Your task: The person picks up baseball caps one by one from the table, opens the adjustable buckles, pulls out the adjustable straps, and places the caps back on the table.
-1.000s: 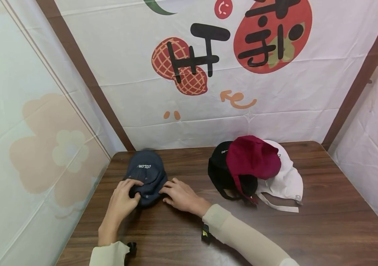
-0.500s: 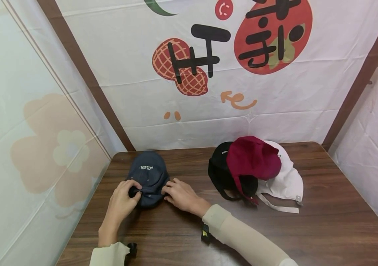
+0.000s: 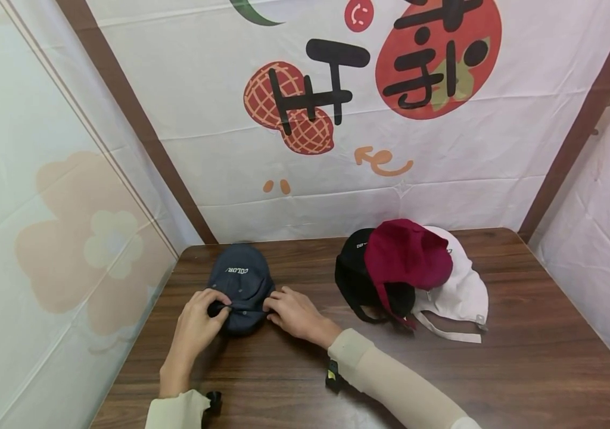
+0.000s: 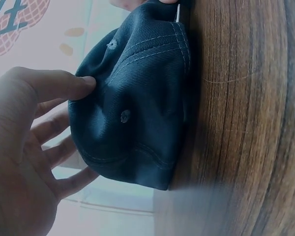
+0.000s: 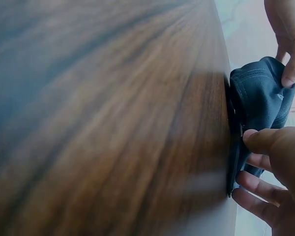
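A navy baseball cap (image 3: 243,286) with white lettering lies at the table's back left, its brim mostly hidden. My left hand (image 3: 196,316) pinches a fold of the crown on its left side. In the left wrist view the thumb presses on the dark cloth of the cap (image 4: 132,93), fingers behind it. On the cap's right side, my right hand (image 3: 295,314) pinches the lower edge between thumb and fingers. The right wrist view shows that thumb (image 5: 255,140) at the cap's rim, close to the tabletop, with the other hand higher up on the crown.
To the right on the brown wooden table (image 3: 283,387), a maroon cap (image 3: 407,253) lies over a black cap (image 3: 350,274) and a white cap (image 3: 463,292). The white cap's strap trails toward the front. A printed white cloth (image 3: 219,179) hangs behind the table.
The navy cap has turned and shifted slightly to the right, and its creased crown lies somewhat straighter. My right hand has followed its edge a little. The other caps have not moved.
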A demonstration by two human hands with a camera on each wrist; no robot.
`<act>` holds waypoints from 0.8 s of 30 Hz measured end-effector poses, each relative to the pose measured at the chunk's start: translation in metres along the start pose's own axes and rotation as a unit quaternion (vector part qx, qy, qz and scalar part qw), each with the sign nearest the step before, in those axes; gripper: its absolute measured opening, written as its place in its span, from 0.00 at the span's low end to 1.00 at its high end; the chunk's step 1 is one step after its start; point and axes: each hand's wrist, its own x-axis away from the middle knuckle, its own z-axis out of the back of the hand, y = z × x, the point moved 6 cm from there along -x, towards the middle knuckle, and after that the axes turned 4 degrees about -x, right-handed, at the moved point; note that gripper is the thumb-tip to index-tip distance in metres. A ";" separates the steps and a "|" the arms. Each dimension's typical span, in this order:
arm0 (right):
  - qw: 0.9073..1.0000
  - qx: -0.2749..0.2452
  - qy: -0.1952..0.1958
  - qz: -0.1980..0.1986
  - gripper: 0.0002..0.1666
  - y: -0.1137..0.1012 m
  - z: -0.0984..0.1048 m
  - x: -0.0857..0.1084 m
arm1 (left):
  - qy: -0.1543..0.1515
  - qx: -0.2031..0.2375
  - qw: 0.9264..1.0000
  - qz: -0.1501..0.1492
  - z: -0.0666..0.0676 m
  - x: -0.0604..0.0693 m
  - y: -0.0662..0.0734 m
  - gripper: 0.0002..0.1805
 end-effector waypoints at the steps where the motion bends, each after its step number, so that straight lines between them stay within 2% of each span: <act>1: 1.000 -0.001 0.002 0.000 0.09 0.001 0.001 0.000 | 0.001 0.000 1.000 -0.001 0.000 0.000 0.000 0.07; 17: 1.000 -0.005 0.023 -0.005 0.07 0.005 0.010 0.003 | 0.006 0.006 1.000 -0.008 0.001 -0.004 0.007 0.07; 24: 0.999 -0.013 0.033 -0.009 0.07 0.006 0.017 0.006 | 0.020 0.013 0.999 -0.022 0.005 -0.006 0.013 0.09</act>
